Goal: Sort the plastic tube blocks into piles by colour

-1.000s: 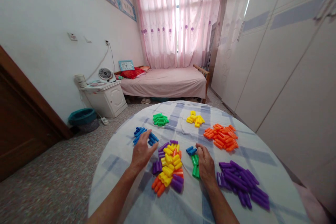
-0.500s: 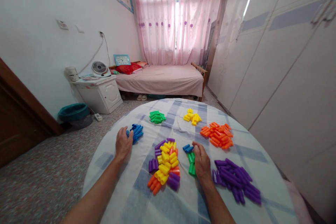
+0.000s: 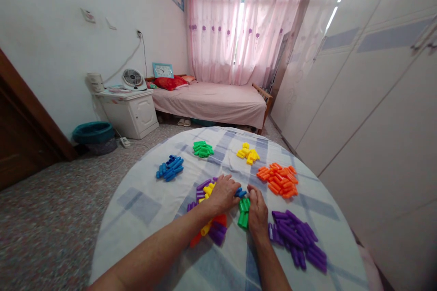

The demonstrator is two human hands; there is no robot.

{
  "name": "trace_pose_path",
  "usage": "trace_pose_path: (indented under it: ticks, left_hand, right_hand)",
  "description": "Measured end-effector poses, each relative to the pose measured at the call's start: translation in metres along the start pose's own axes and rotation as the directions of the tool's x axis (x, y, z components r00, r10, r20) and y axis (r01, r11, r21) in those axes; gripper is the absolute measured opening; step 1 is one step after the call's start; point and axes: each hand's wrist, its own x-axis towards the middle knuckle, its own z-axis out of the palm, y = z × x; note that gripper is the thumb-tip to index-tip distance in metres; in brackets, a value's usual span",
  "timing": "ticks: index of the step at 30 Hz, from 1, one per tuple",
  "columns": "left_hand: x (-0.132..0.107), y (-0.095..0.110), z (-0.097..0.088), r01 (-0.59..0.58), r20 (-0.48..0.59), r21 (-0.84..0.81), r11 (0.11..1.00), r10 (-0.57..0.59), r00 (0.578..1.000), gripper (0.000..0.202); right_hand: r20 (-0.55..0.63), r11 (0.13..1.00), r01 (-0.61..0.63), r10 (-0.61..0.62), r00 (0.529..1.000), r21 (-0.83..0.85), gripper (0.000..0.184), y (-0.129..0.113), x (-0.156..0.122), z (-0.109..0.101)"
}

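My left hand (image 3: 224, 194) reaches over the mixed heap of yellow, purple and orange plastic tubes (image 3: 218, 234). Its fingers are closed at a small group of blue tubes (image 3: 241, 192); how many they grip is hidden. Close by on the right, my right hand (image 3: 258, 211) rests on its side with fingers extended, open, alongside a short double row of green tubes (image 3: 243, 213). The tubes look like pen caps. Part of the mixed heap is covered by my left hand and forearm.
Sorted piles ring the round cloth-covered table (image 3: 136, 232): blue (image 3: 170, 168), green (image 3: 203, 149), yellow (image 3: 248, 153), orange (image 3: 278, 179) and purple (image 3: 298, 238). Beyond stand a bed (image 3: 211, 100), a white cabinet (image 3: 128, 111) with a fan, and a bin (image 3: 94, 134).
My left hand has left the blue pile and moved right, across the mixed heap to the small blue group. My right hand stays beside the green tubes. The view has shifted slightly.
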Motion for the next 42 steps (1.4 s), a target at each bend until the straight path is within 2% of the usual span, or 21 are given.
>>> trace_pose_path:
  ticks: [3, 6, 8, 11, 14, 17, 21, 23, 25, 27, 29, 36, 42]
  left_hand:
    - [0.007, 0.003, 0.007, 0.030, 0.033, 0.042, 0.999, -0.031, 0.999, 0.021]
    - [0.009, 0.006, 0.004, 0.046, 0.032, 0.032, 0.998, -0.048, 0.998, 0.019]
    - [0.007, 0.005, -0.004, 0.057, -0.022, -0.011, 0.998, -0.057, 0.998, 0.020]
    - [-0.004, -0.009, -0.023, 0.084, -0.209, -0.121, 0.989, -0.108, 0.972, 0.030]
    - [-0.028, -0.047, -0.043, 0.153, -0.406, -0.182, 0.971, -0.216, 0.888, 0.039]
    - [-0.060, -0.102, -0.057, 0.333, -0.537, -0.194, 0.923, -0.383, 0.751, 0.038]
    - [-0.095, -0.171, -0.058, 0.560, -0.562, -0.309, 0.768, -0.623, 0.544, 0.042]
    - [-0.104, -0.191, -0.051, 0.622, -0.536, -0.344, 0.703, -0.691, 0.485, 0.042]
    - [-0.109, -0.199, -0.041, 0.654, -0.469, -0.373, 0.658, -0.742, 0.479, 0.043]
    - [-0.109, -0.200, -0.031, 0.654, -0.419, -0.386, 0.651, -0.755, 0.504, 0.046]
    - [-0.108, -0.196, -0.023, 0.631, -0.436, -0.382, 0.675, -0.734, 0.521, 0.050]
    - [-0.107, -0.193, -0.017, 0.547, -0.529, -0.494, 0.675, -0.733, 0.427, 0.053]
    - [-0.109, -0.199, -0.016, 0.533, -0.512, -0.561, 0.633, -0.771, 0.378, 0.049]
  right_hand:
    - [0.022, 1.000, -0.003, 0.003, 1.000, -0.012, 0.047, 0.001, 0.001, 0.000]
    - [0.010, 1.000, 0.010, -0.010, 1.000, -0.009, 0.046, 0.003, 0.002, 0.000]
    - [0.005, 1.000, 0.016, -0.016, 1.000, -0.011, 0.046, 0.005, 0.003, 0.000]
    - [0.014, 0.999, 0.027, -0.026, 1.000, -0.018, 0.046, 0.006, 0.003, 0.000]
    - [0.006, 0.999, 0.044, -0.043, 0.999, -0.023, 0.043, 0.006, 0.002, 0.001]
    - [-0.001, 0.999, 0.041, -0.041, 0.999, -0.022, 0.042, 0.004, 0.001, 0.002]
    - [0.005, 1.000, 0.011, -0.011, 1.000, -0.018, 0.044, 0.004, 0.002, 0.002]
    - [0.009, 1.000, 0.012, -0.011, 1.000, -0.020, 0.043, 0.005, 0.002, 0.002]
    - [0.013, 1.000, 0.013, -0.012, 1.000, -0.026, 0.043, 0.006, 0.003, 0.002]
    - [0.016, 0.999, 0.008, -0.008, 1.000, -0.034, 0.043, 0.006, 0.003, 0.002]
    - [0.017, 0.999, -0.001, 0.001, 1.000, -0.043, 0.044, 0.006, 0.003, 0.001]
    - [0.032, 0.999, -0.003, 0.004, 0.999, -0.046, 0.047, 0.002, 0.002, 0.000]
    - [0.020, 1.000, -0.005, 0.006, 1.000, -0.018, 0.045, 0.004, 0.003, 0.001]
